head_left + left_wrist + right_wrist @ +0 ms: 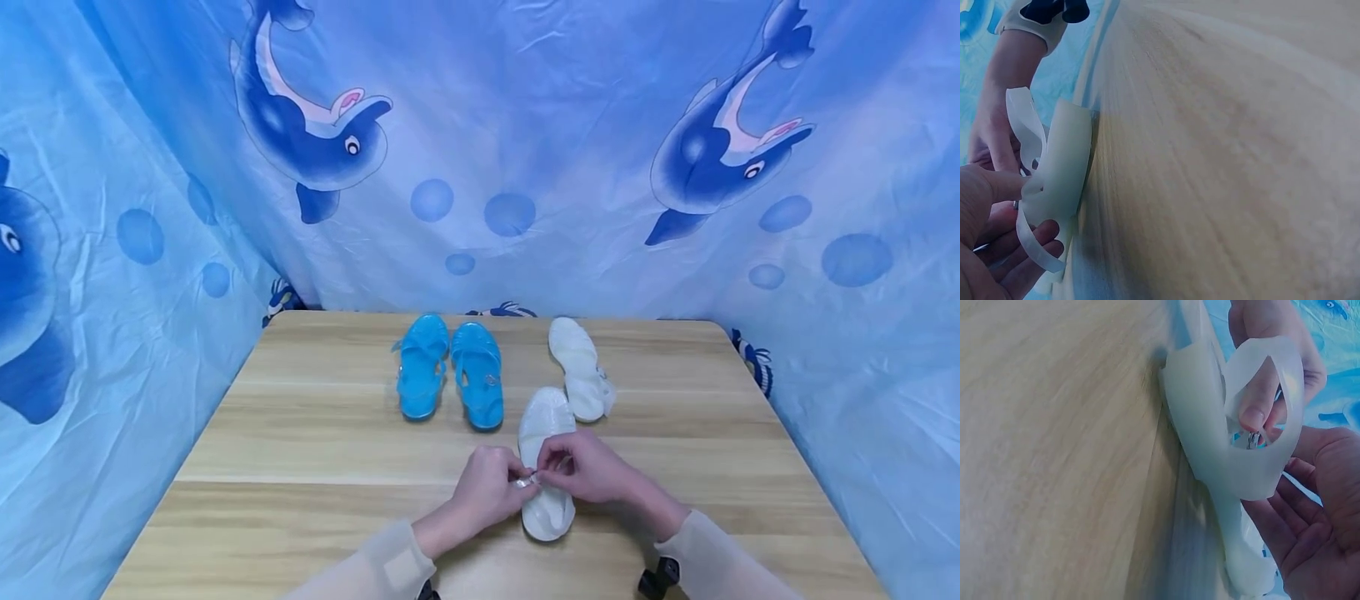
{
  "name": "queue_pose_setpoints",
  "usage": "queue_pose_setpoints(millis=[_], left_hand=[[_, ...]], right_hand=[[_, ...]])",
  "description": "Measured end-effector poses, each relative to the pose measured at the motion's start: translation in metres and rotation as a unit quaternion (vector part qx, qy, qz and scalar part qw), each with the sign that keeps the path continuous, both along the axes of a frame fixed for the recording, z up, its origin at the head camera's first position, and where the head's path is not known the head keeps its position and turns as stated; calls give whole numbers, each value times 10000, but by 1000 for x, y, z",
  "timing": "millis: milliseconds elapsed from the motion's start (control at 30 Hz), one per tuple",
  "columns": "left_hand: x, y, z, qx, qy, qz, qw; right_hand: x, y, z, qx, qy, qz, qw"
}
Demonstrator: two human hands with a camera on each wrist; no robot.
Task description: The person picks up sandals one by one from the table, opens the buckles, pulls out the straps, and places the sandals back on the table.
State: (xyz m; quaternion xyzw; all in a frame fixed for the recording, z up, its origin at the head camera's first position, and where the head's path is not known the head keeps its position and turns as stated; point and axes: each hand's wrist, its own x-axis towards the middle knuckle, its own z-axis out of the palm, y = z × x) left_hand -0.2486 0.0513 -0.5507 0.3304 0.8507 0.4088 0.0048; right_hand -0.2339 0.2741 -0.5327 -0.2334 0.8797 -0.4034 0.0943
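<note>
Okay so, standing here, the print I can make out is cartoon dolphins on the blue curtain behind the table; any marking on the small metal buckle is too tiny to read. Wood-grain top, rounded far corners, and both pairs of shoes sit well in from the side edges. Wide stretches of bare wood run out left and right, so elbows have loads of room; the far edge is way tighter, with the blue sandals side by side right up near it.

Anyway, the white sandal lies sole down between the hands, toe pointing away from the person. Left hand pinches its strap from the left side, right hand pinches in from the right, and their fingertips meet at the buckle, basically together. Its mate, the other white sandal, is just beyond and to the right, heel beside the first one's toe. Can't tell if those two touch.
</note>
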Motion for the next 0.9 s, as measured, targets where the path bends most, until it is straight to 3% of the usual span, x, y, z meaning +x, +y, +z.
queue_pose_setpoints(millis=[167, 333, 633, 900], left_hand=[[-2, -2, 2, 39, 337, 55, 9994], [-8, -2, 7, -86, 772, 160, 9969], [-7, -9, 8, -296, 348, 146, 9988], [5, 1, 5, -119, 581, 217, 9980]], right_hand=[[-3, -7, 5, 62, 215, -47, 9997], [-9, -11, 10, 169, 101, -263, 9995], [-6, -18, 2, 2, -262, -375, 9990], [3, -6, -2, -144, -267, -408, 9987]])
